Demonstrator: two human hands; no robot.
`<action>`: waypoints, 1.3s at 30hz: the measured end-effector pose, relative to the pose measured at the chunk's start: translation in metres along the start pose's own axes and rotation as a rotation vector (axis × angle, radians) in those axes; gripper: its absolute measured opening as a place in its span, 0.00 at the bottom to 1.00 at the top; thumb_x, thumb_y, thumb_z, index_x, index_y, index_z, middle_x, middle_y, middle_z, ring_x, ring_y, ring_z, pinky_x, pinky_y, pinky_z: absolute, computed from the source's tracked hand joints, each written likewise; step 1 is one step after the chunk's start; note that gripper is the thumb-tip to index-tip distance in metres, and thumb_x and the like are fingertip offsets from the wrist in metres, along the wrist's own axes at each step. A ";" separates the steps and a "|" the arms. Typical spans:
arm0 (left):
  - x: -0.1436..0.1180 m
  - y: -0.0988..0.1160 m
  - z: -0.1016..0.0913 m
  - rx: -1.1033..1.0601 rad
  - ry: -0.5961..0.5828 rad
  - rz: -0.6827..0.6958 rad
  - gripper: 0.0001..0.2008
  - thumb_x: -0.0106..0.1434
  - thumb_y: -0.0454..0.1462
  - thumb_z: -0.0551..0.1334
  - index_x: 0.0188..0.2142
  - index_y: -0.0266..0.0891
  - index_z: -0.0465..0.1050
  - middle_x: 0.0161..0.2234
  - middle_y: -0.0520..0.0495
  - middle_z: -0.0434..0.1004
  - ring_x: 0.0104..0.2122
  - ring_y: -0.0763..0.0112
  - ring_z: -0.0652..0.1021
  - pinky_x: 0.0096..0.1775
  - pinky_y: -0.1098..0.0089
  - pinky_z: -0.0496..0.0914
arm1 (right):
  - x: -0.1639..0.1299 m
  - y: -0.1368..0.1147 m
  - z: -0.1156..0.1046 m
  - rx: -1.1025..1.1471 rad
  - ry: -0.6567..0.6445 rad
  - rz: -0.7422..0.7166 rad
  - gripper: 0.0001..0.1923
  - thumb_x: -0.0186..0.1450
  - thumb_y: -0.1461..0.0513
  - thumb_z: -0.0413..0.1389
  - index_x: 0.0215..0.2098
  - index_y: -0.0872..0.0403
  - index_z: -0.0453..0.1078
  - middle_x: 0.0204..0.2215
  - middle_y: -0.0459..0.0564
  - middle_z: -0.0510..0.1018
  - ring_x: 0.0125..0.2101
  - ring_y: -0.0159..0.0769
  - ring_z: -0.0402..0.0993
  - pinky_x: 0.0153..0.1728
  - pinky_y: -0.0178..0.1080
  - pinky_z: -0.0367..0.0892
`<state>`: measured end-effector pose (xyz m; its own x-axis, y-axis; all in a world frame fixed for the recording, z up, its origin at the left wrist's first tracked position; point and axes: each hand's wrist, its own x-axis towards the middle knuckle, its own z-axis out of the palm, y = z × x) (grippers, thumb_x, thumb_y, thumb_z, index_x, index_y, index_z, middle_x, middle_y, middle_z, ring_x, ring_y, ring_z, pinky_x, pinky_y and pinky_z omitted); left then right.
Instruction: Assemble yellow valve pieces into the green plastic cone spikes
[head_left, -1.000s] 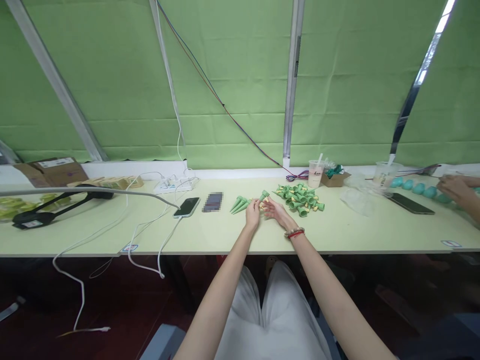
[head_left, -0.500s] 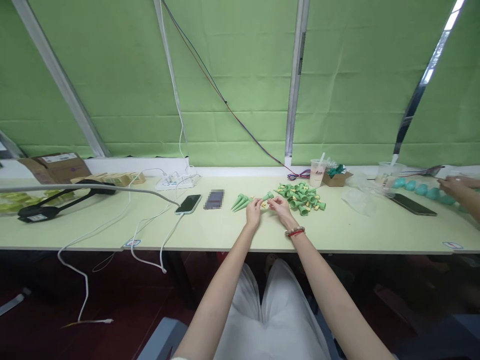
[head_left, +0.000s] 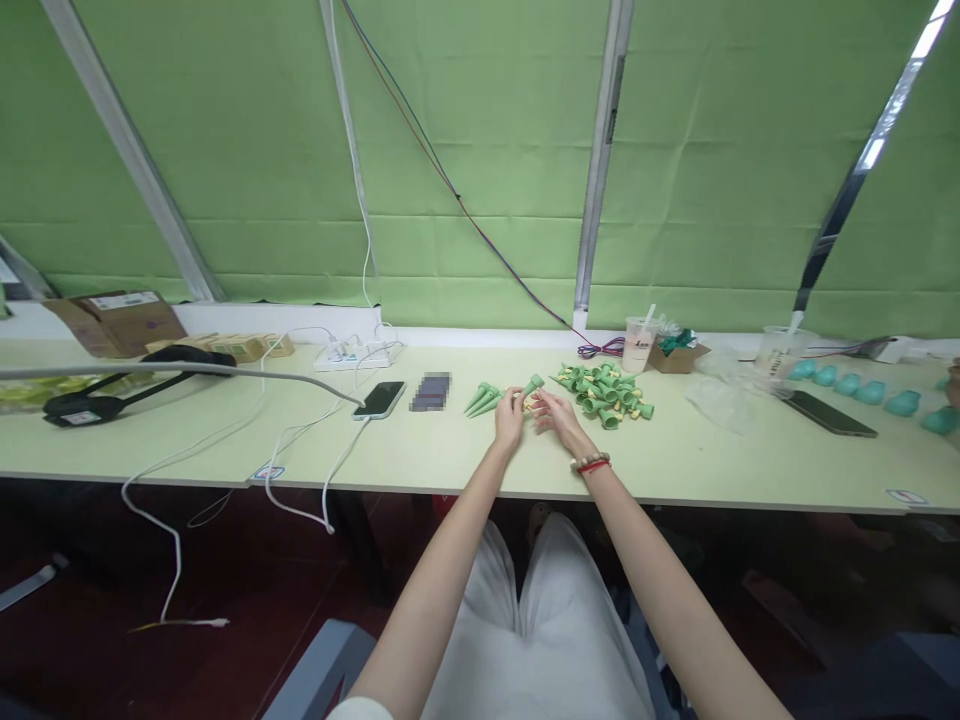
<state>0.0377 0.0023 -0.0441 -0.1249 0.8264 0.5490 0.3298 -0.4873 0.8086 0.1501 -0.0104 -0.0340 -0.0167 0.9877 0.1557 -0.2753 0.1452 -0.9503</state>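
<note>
My left hand (head_left: pixel 509 416) is closed on a small green cone-shaped piece (head_left: pixel 534 383), its wide end tilted up to the right. Close beside it, my right hand (head_left: pixel 555 412) has its fingers stretched apart, near small yellow bits (head_left: pixel 529 404) partly hidden by the hands. A beaded bracelet and a red cord circle the right wrist. Left of my hands lie several green cones (head_left: pixel 484 398), points toward me. To the right is a pile of green cones with yellow parts (head_left: pixel 606 395).
Two phones (head_left: pixel 380 400) (head_left: pixel 828 413), one cabled, lie on the table (head_left: pixel 420 450). A drink cup (head_left: pixel 638 344), a small cardboard box (head_left: pixel 676 356), a plastic bag (head_left: pixel 724 395) and turquoise pieces (head_left: pixel 870 392) stand rightward. White cables (head_left: pixel 330 420) hang over the front edge at left.
My right hand's fingers have spread and drawn slightly away from the green cone, which my left hand now tilts more upright. The other person's hand at right has mostly left view.
</note>
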 end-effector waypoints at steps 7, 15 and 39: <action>-0.001 0.002 0.000 -0.008 -0.020 0.039 0.10 0.61 0.37 0.52 0.37 0.37 0.70 0.28 0.49 0.72 0.27 0.73 0.71 0.34 0.72 0.64 | 0.002 -0.001 -0.002 0.047 -0.043 0.011 0.14 0.51 0.54 0.61 0.29 0.55 0.71 0.27 0.49 0.77 0.23 0.29 0.73 0.20 0.30 0.69; -0.004 0.009 -0.002 0.088 0.041 0.016 0.10 0.61 0.35 0.52 0.38 0.40 0.70 0.33 0.47 0.74 0.36 0.67 0.71 0.43 0.65 0.60 | 0.001 -0.002 -0.004 0.086 -0.099 0.038 0.15 0.53 0.52 0.59 0.32 0.55 0.72 0.33 0.51 0.77 0.25 0.30 0.73 0.23 0.32 0.70; -0.003 0.012 -0.002 0.194 -0.009 -0.026 0.11 0.63 0.36 0.49 0.38 0.40 0.69 0.25 0.51 0.71 0.31 0.69 0.72 0.39 0.68 0.60 | -0.003 -0.003 -0.002 0.037 -0.030 0.070 0.16 0.57 0.51 0.55 0.30 0.58 0.71 0.29 0.53 0.77 0.24 0.31 0.73 0.22 0.33 0.71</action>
<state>0.0400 -0.0071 -0.0354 -0.1280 0.8407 0.5261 0.5010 -0.4030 0.7659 0.1527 -0.0133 -0.0317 -0.0656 0.9931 0.0974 -0.3074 0.0728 -0.9488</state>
